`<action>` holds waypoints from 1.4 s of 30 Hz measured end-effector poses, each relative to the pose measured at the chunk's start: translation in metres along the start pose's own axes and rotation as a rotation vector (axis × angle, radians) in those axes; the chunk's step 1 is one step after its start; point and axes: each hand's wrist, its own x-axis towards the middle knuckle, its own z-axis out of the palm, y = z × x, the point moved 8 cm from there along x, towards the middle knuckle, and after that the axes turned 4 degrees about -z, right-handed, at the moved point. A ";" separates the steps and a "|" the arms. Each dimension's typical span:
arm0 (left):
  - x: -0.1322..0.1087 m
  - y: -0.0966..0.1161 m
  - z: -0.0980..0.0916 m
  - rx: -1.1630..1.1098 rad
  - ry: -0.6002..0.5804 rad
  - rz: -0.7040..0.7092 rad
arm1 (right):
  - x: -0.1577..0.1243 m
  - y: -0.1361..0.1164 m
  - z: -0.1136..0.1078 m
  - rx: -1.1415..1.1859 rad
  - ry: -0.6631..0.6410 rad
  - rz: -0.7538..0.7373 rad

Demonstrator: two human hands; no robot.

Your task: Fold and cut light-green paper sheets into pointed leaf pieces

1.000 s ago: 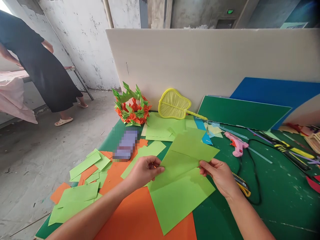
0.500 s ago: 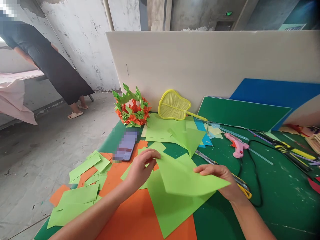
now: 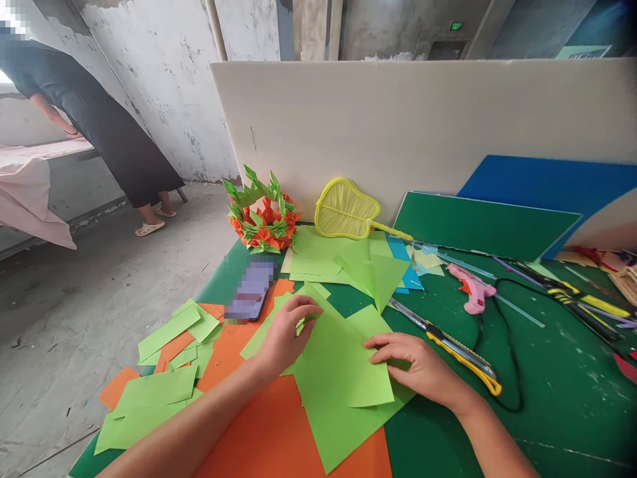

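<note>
Lowered flat: top grn. sheet (image 3: 343, 358), ctr. table (image 3: 562, 418). L hand (image 3: 286, 328) was at its 10 o'clock edge, R hand (image 3: 415, 364) at 3, fingers of both apart. Paper crown (image 3: 266, 234), 11 o'clock, looked done; top grn. sheet seemed unfinished.

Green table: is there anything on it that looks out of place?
Yes: paper scraps lie askew, some jutting beyond the table at left; the utility knife near the right hand seems to have its blade extended.
</note>
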 end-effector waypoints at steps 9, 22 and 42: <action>-0.003 -0.004 0.013 0.295 -0.084 0.036 | 0.004 -0.012 0.003 -0.254 -0.018 -0.152; -0.008 0.004 0.037 0.435 -0.344 0.213 | 0.004 -0.010 0.003 -0.229 -0.030 -0.135; -0.008 0.022 0.044 0.506 -0.358 0.194 | 0.007 -0.010 0.018 -0.262 -0.140 -0.011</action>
